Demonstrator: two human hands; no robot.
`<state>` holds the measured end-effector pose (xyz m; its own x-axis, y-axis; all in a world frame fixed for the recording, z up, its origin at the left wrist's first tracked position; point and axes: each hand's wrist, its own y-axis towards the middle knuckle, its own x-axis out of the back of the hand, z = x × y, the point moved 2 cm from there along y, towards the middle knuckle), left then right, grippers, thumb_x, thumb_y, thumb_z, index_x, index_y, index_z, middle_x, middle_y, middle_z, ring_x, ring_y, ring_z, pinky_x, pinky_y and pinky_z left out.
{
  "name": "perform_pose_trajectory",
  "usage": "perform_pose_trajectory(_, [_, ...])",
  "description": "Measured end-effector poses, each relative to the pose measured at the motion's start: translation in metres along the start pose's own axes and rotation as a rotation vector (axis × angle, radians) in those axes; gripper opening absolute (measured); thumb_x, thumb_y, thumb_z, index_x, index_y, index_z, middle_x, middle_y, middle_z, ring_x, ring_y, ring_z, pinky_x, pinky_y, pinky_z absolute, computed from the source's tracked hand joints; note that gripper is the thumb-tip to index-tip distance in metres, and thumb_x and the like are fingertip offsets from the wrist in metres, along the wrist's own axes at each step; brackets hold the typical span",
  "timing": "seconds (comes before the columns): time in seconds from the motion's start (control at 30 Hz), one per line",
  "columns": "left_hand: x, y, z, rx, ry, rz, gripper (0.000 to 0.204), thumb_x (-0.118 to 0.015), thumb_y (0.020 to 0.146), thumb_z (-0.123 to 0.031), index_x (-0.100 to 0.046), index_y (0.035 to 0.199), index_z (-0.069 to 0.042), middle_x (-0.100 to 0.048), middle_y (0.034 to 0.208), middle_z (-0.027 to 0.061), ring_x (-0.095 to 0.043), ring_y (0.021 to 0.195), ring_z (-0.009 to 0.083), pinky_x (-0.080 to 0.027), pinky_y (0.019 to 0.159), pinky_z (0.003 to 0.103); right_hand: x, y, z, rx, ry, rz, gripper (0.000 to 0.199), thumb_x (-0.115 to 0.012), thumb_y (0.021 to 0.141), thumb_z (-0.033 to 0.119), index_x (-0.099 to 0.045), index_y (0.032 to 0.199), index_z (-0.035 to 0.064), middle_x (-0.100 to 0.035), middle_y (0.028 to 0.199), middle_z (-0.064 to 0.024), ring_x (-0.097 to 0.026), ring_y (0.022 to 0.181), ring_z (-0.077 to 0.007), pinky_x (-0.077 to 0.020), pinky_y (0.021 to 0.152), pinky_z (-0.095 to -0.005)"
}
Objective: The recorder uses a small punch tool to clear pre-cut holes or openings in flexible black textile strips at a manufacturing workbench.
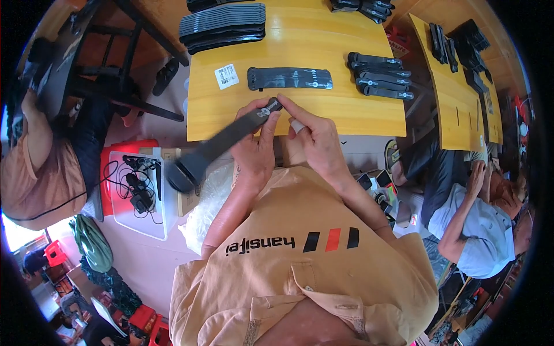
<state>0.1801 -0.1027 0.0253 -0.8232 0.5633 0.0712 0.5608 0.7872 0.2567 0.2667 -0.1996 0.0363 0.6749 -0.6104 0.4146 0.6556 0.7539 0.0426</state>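
1. Black strap (222, 144) sits in both my hands at the near edge of the yellow table (369, 115), its wide rounded end hanging toward 8 o'clock.
2. My left hand (254, 153) has its grip closed around the strap's middle.
3. My right hand (314, 138) pinches the narrow end with closed fingertips.
4. Another flat strap (290, 78) lies on the table at 12 o'clock, beside a white label (226, 76).
5. A row of finished straps (382, 76) lies at 1 o'clock, a stack (222, 26) at 11.
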Motion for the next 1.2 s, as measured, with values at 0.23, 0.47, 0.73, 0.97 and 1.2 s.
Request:
perform_pose_trajectory(0.23, [-0.005, -0.002, 0.004, -0.231, -0.022, -0.019, 0.023, -0.058, 0.083, 0.004, -0.054, 0.105, 0.002, -0.057, 0.106, 0.0106, -0.057, 0.092, 0.0166, -0.047, 0.077, 0.023, -0.009, 0.0, -0.002, -0.224, 0.547, 0.044, 0.042, -0.045, 0.088, -0.001, -0.048, 0.129, 0.009, -0.054, 0.066, -0.0042, -0.046, 0.054, -0.0078, -0.0384, 0.051, -0.0193])
perform_pose_trajectory(0.47, [0.0, 0.003, 0.015, -0.142, 0.023, 0.09, 0.021, -0.056, 0.086, 0.0, -0.051, 0.107, 0.001, -0.057, 0.107, 0.011, -0.057, 0.091, 0.0163, -0.047, 0.075, 0.024, -0.029, 0.002, -0.008, -0.326, 0.835, 0.012, 0.043, -0.046, 0.089, 0.002, -0.044, 0.131, 0.0077, -0.055, 0.068, -0.0003, -0.042, 0.048, -0.0023, -0.0333, 0.043, -0.0164])
perform_pose_trajectory(0.73, [-0.006, 0.012, 0.012, -0.107, -0.232, -0.04, 0.025, -0.053, 0.086, 0.0, -0.045, 0.109, 0.003, -0.056, 0.109, 0.0139, -0.056, 0.098, 0.0174, -0.045, 0.085, 0.027, -0.03, 0.012, -0.004, 0.015, 0.23, -0.149, 0.049, -0.045, 0.083, -0.006, -0.05, 0.127, 0.0152, -0.057, 0.067, -0.0111, -0.056, 0.058, -0.0167, -0.0464, 0.057, -0.0295])
perform_pose_trajectory(0.97, [-0.01, 0.024, 0.01, 0.119, -0.261, -0.009, 0.021, -0.052, 0.087, -0.004, -0.052, 0.107, 0.004, -0.06, 0.1, 0.0126, -0.059, 0.088, 0.0147, -0.049, 0.077, 0.026, -0.034, 0.012, -0.011, 0.166, -0.072, -0.283, 0.057, -0.05, 0.074, -0.007, -0.051, 0.126, 0.0173, -0.057, 0.07, -0.0124, -0.059, 0.061, -0.0254, -0.0466, 0.055, -0.0355])
perform_pose_trajectory(1.2, [-0.021, 0.022, 0.013, 0.155, -0.213, -0.096, 0.02, -0.047, 0.091, -0.007, -0.053, 0.106, 0.004, -0.059, 0.095, 0.0119, -0.06, 0.085, 0.0153, -0.049, 0.074, 0.025, -0.043, 0.017, -0.018, 0.334, -0.491, -0.434, 0.061, -0.054, 0.074, -0.001, -0.047, 0.13, 0.0194, -0.05, 0.066, -0.0078, -0.054, 0.056, -0.0248, -0.0439, 0.049, -0.0359])
